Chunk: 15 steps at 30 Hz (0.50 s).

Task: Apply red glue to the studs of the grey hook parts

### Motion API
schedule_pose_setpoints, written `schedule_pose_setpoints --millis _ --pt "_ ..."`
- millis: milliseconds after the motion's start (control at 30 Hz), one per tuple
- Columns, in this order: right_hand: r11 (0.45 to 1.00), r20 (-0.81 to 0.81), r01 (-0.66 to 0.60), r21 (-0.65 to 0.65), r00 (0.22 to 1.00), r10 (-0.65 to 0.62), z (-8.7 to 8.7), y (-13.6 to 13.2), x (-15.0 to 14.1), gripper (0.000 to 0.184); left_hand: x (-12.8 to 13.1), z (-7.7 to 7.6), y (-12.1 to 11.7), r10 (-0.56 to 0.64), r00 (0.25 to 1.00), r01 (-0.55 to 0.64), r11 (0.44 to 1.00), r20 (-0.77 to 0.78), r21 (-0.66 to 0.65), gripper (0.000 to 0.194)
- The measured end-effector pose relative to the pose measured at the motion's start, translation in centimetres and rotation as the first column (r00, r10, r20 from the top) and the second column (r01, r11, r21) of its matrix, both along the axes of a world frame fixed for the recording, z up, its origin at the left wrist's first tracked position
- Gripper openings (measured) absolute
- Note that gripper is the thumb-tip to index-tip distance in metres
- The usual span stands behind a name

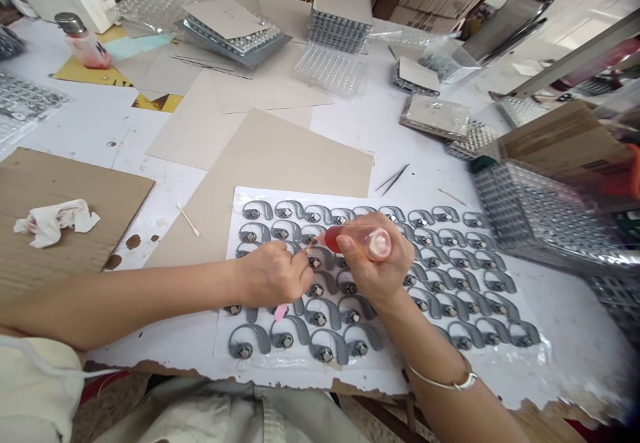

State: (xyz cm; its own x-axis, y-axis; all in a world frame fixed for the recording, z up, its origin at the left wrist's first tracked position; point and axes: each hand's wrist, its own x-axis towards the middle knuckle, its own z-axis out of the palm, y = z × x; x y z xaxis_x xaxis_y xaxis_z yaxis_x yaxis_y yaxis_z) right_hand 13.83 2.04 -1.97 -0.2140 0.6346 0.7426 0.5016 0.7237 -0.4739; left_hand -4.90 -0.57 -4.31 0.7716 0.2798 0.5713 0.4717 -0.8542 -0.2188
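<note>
My right hand (387,266) is wrapped round a squeeze bottle of red liquid (333,238), which is tipped sideways with its narrow tip to the left. My left hand (277,273) is closed in a pinch on a thin pink tool (281,312); its wide end sticks out below the palm, and the rest is mostly hidden by the fingers. Both tips nearly meet over the grey ear-hook earphone parts (320,312). Several rows of these lie on a white sheet (243,195), each with a round metallic piece at one end. My hands cover some of them.
A cotton swab (188,220) and black tweezers (393,179) lie beyond the sheet. Crumpled tissue (57,222) rests on cardboard (113,193) at left. Another red-liquid bottle (84,43) stands at the back left. Stacked clear trays (543,213) border the right side.
</note>
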Motion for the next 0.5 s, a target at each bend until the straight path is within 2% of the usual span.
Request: schedule_pose_setpoints --millis 267,500 --pt "0.999 -0.013 0.035 -0.01 0.999 -0.035 -0.22 0.03 0.28 0.01 -0.09 -0.37 0.0 0.02 1.0 -0.02 1.0 -0.021 0.005 0.011" --pt "1.0 -0.039 -0.007 -0.014 0.999 0.006 -0.34 0.17 0.21 0.01 -0.01 -0.54 0.03 0.017 0.999 -0.017 1.0 0.029 0.001 0.014"
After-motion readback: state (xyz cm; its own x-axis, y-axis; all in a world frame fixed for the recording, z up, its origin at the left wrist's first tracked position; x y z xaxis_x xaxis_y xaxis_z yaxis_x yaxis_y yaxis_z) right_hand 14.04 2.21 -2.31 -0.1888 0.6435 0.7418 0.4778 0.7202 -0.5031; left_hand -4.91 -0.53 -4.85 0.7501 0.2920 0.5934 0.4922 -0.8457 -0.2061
